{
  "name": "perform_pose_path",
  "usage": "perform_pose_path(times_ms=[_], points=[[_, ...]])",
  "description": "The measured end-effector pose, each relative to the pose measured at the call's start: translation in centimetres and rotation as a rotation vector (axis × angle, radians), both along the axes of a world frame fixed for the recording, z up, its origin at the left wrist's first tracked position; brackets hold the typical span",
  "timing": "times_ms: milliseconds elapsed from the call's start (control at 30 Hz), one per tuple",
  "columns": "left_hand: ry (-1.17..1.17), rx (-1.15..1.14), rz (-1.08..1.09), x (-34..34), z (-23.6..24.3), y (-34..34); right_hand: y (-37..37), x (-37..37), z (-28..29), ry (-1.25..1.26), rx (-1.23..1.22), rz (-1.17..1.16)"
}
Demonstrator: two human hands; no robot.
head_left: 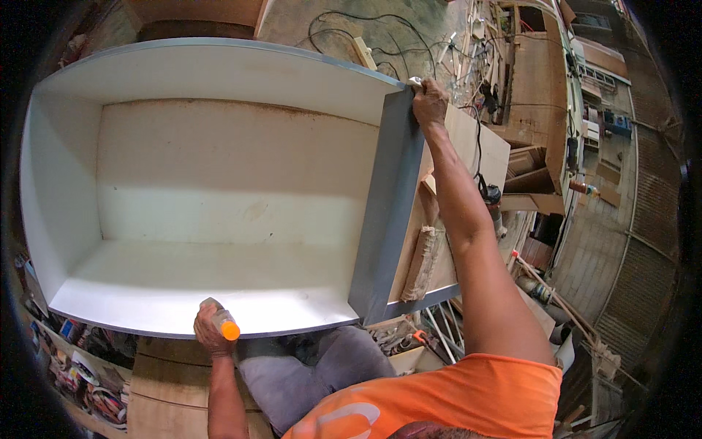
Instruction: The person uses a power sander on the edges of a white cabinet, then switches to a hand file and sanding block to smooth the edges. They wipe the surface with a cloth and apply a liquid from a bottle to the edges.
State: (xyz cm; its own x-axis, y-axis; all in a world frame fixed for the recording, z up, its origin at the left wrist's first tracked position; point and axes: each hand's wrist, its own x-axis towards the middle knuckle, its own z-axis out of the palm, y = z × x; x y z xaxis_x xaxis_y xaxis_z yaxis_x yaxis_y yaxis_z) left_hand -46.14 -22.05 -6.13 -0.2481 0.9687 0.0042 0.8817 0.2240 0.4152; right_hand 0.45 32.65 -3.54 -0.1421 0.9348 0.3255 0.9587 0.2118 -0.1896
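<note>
We are gripping a small bottle with an orange cap at the near edge of a big white cabinet box, with our other hand up on its far corner.

Our left hand (210,327), at about 7 o'clock in the view, is curling its fingers snugly around the bottle (221,320), whose orange end is pointing toward 4 o'clock and resting against the near rim of the white cabinet box (219,175). Our right hand (429,102), up at 1 o'clock, is closing its fingers over the top corner of the box's grey side panel (387,212). A plywood board (468,146) is lying just beyond that panel at 3 o'clock, and tangled cables (365,36) are trailing across the floor at 12 o'clock.
</note>
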Motion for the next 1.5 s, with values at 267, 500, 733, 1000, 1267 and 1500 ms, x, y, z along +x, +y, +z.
perform_pose_path(times_ms=[267,500,733,1000,1267,1500], points=[[0.009,-0.002,0.016,0.3,0.1,0.3,0.9,-0.3,0.0,0.005,-0.019,0.069],[-0.034,0.012,0.032,0.3,0.6,0.2,0.1,-0.5,0.0,0.011,-0.1,0.046],[0.048,-0.021,0.063,0.5,-0.2,-0.6,-2.3,-2.0,0.3,0.088,-0.057,0.095],[0.003,-0.002,0.053,0.2,-0.6,-1.0,-2.7,-2.0,0.1,0.12,-0.033,0.12],[-0.045,0.0,0.04,0.1,-0.6,-0.8,-2.7,-1.2,-0.7,0.076,-0.085,0.057],[-0.061,0.005,0.027,0.3,0.5,0.4,1.0,0.4,-1.0,0.07,0.01,0.007]])
